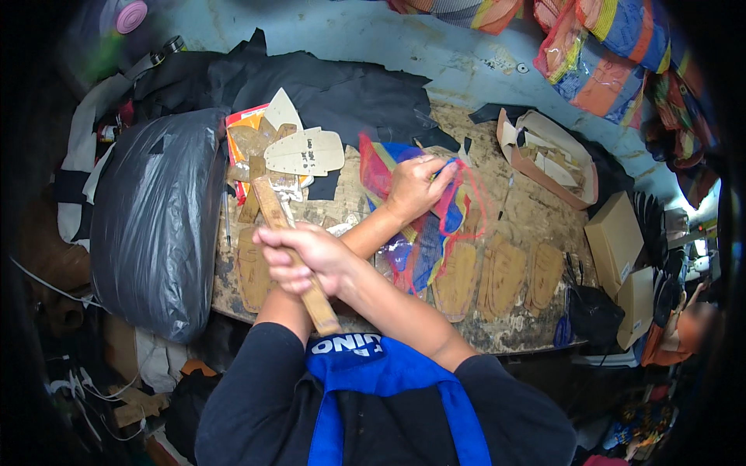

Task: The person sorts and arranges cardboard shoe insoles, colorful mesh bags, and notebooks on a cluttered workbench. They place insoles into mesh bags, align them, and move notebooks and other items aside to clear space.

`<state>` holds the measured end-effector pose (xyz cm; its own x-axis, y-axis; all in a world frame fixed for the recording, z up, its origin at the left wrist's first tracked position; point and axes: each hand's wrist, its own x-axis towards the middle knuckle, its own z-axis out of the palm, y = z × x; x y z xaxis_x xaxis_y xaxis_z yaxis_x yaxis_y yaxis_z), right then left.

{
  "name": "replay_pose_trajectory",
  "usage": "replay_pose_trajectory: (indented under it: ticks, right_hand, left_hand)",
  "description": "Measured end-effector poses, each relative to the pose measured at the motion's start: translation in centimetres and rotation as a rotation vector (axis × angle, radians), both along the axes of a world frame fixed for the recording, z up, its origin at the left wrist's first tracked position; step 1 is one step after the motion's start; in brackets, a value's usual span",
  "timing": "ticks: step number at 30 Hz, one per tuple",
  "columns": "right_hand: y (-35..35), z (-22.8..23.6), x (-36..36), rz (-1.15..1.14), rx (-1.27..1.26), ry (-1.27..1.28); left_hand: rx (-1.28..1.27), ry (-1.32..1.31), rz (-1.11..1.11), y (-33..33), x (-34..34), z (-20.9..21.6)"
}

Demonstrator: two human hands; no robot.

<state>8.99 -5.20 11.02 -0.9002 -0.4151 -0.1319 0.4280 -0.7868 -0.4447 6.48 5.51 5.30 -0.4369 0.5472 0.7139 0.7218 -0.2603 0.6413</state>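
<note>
My forearms cross in front of me, the right one over the left. On the left side, my right hand (307, 260) is wrapped round a flat wooden stick (272, 206), tilted with its lower end towards my chest. Further right, my left hand (420, 186) is closed on colourful mesh fabric (431, 245) in red, blue and yellow, which spreads loosely over the worktable (509, 225). Brown sole-shaped pieces (454, 283) lie partly beneath the mesh. Pale card templates (305, 151) rest beyond the stick's far end.
A bulging black plastic bag (159, 225) stands at the left. Black sheet material (326, 89) covers the far side. An open box of scraps (548, 159) sits far right, with cardboard boxes (618, 233) nearby. Blue-handled scissors (562, 330) lie at the table's near right edge.
</note>
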Motion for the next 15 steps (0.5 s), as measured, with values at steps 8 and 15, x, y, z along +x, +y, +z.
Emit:
replay_pose_trajectory:
  ticks: [8, 15]
  right_hand:
    - [7.4, 2.5, 8.4, -0.871, 2.341, 0.090]
    - [11.3, -2.6, 8.1, -1.024, 2.440, 0.112]
  left_hand:
    - [-0.192, -0.167, -0.210, -3.5, -4.5, 1.9]
    - [-0.509, -0.146, -0.251, -6.5, -5.6, 2.5]
